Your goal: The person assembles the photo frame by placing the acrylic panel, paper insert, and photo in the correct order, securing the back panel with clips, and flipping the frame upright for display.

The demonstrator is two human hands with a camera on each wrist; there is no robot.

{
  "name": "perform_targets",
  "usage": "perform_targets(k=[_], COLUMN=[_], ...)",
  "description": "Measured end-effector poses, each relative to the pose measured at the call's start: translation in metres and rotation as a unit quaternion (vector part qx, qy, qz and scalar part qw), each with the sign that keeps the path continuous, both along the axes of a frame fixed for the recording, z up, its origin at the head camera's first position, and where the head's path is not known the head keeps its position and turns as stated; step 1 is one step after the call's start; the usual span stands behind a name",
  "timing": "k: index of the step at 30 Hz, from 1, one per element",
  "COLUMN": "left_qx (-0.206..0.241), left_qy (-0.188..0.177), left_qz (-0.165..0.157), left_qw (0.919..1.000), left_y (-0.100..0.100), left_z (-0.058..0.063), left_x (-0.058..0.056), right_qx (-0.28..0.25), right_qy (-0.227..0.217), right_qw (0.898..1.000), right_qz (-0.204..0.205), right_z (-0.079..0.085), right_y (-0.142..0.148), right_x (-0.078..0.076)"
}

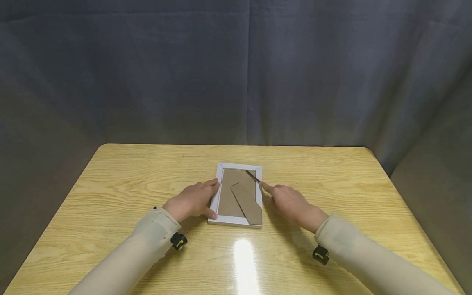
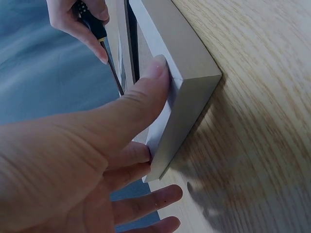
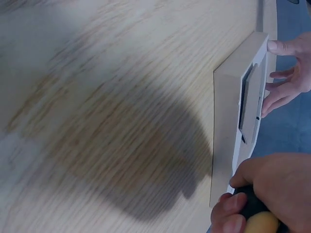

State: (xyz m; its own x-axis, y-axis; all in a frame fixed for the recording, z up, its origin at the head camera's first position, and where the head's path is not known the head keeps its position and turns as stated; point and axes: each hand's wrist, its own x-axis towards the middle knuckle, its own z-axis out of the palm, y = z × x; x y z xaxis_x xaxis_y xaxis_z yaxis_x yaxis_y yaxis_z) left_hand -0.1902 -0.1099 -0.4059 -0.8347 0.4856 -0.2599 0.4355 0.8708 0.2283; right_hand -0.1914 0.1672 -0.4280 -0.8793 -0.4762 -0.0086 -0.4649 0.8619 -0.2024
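Note:
A white picture frame (image 1: 229,220) lies face down on the table, its brown backing board (image 1: 230,200) and slanted stand leg (image 1: 248,200) showing. My left hand (image 1: 195,199) rests on its left side, thumb on the near corner and other fingers spread farther up the edge. In my right hand (image 1: 293,205) is a screwdriver, its black handle with a yellow end (image 3: 261,224) gripped in the fingers. The index finger lies along the tool. Its thin dark shaft (image 1: 253,176) slants over the frame's right side, the tip at the backing's far right part.
Under everything is a light wood-grain table (image 1: 147,172) with rounded far corners. A dark grey curtain (image 1: 177,78) hangs behind it and along the sides. Black wrist cameras (image 1: 178,241) sit on both cream sleeves (image 1: 147,241). Light glares on the tabletop in front of the frame.

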Motion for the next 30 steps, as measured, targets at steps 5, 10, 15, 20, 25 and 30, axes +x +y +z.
perform_targets(k=[5,10,15,20,25,30], left_qx=[-0.004,-0.004,-0.007,-0.008,-0.006,-0.004], left_qy=[0.000,0.003,0.005,0.003,0.005,0.005], left_qz=[0.003,0.001,-0.001,0.001,-0.002,0.000], left_qw=[1.0000,1.0000,1.0000,1.0000,1.0000,1.0000], left_y=[-0.0008,-0.0009,-0.0002,0.0006,0.0013,0.0006], left_z=[0.0001,0.0002,-0.0003,-0.0005,-0.0001,-0.0006], left_x=[-0.0006,-0.0015,-0.0016,-0.0012,-0.0002,-0.0002], right_qx=[0.005,0.004,0.004,0.003,0.010,0.008], right_qy=[0.012,0.018,0.019,0.020,0.021,0.028], right_qw=[1.000,1.000,1.000,1.000,1.000,0.999], right_qz=[0.011,0.015,0.018,0.019,0.015,0.014], right_z=[-0.0005,-0.0002,-0.0006,-0.0019,-0.0014,0.0000], right_y=[-0.0019,-0.0025,-0.0020,-0.0017,-0.0026,-0.0034], right_x=[0.0002,0.0004,0.0008,0.0023,0.0039,0.0028])
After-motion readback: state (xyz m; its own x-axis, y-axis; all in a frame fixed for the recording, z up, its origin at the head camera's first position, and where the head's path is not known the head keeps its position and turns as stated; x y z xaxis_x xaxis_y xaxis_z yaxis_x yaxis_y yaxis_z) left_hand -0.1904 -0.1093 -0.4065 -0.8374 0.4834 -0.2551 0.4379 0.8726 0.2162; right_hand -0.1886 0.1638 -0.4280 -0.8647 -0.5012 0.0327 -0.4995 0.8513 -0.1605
